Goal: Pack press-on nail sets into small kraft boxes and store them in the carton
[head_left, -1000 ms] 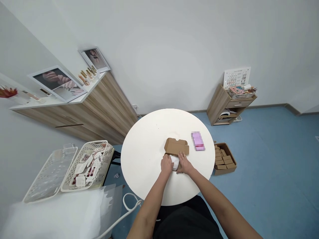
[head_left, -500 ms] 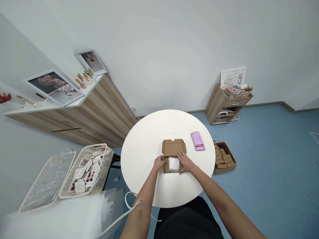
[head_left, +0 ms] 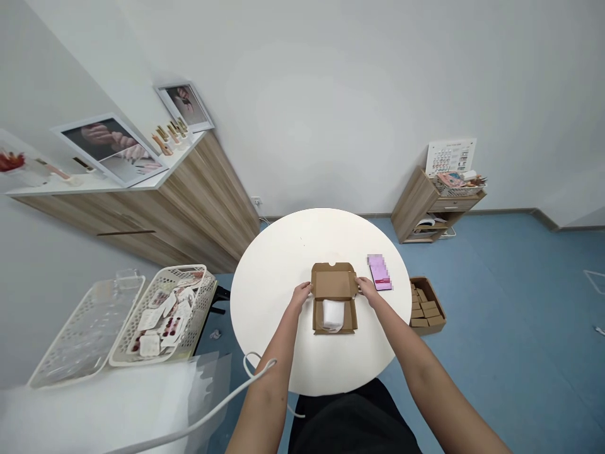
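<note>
On the round white table lies a small brown cardboard box (head_left: 350, 317) with its lid (head_left: 333, 284) folded back, away from me. Inside the tray part sits a white wrapped packet (head_left: 333, 313). My left hand (head_left: 301, 294) pinches the left side flap of the lid. At the lid's right side, my right hand (head_left: 367, 287) has its fingers closed on the other flap. The fingertips of both hands are small in view and partly covered by the cardboard.
A phone with a pinkish, blurred screen (head_left: 379, 272) lies on the white table (head_left: 274, 265), right of the box. Left stand white baskets (head_left: 204, 296) holding packets. A carton (head_left: 428, 325) of small boxes is on the floor at right. A white cable (head_left: 227, 400) crosses near my left forearm.
Both hands have moved from the box's tray up to the sides of the lid. My right hand has left the packet's side, and the lid's side flaps are now between my fingers.
</note>
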Motion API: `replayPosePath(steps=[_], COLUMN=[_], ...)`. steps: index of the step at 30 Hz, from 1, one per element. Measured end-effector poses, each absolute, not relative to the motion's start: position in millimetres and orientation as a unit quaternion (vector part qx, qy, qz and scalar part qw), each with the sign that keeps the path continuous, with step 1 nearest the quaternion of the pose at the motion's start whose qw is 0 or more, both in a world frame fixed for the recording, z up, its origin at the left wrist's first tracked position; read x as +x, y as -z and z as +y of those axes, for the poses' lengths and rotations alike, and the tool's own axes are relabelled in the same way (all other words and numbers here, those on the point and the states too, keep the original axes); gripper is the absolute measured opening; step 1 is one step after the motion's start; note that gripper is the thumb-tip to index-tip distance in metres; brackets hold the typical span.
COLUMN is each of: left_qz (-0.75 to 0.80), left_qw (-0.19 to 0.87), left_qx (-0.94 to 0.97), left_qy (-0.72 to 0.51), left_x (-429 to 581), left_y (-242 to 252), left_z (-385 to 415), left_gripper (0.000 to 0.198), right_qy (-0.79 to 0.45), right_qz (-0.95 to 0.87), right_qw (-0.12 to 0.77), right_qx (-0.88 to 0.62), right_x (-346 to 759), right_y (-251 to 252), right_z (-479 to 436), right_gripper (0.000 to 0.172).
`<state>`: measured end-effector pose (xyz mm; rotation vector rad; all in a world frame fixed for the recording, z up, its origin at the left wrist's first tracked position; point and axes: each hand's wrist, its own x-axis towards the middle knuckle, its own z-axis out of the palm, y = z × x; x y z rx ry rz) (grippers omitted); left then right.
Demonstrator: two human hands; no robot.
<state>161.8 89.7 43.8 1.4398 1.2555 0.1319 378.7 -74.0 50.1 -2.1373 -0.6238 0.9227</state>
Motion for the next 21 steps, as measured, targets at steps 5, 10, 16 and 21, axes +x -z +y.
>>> replayPosePath(steps=[5,10,16,21], left_qz=[0.521,0.502,0.493,0.467], left_qw=[0.581,0.566,0.513,0.449], left_qx=[0.618,0.647,0.698,0.757], left_qy=[-0.091,-0.098,-0.081,-0.080], left_x=[173,174,169,163], left_y=[-53,-60,-77,-100], left_z=[95,98,93,72], left_gripper=[0.041,0.047,0.041,0.030], right_qy=[-0.398,-0.400,-0.331,-0.261], right_qz=[-0.196,-0.209,-0.298,-0.369], right_qw=[0.377,0.385,0.309,0.230], right_qx=[-0.813,-0.805,-0.840,-0.862], right_x=[378,381,381,369], right_y=[-64,-83,-113,-123], right_z=[-61,-60,-64,-74], right_gripper=[0.038,0.041,0.037,0.032])
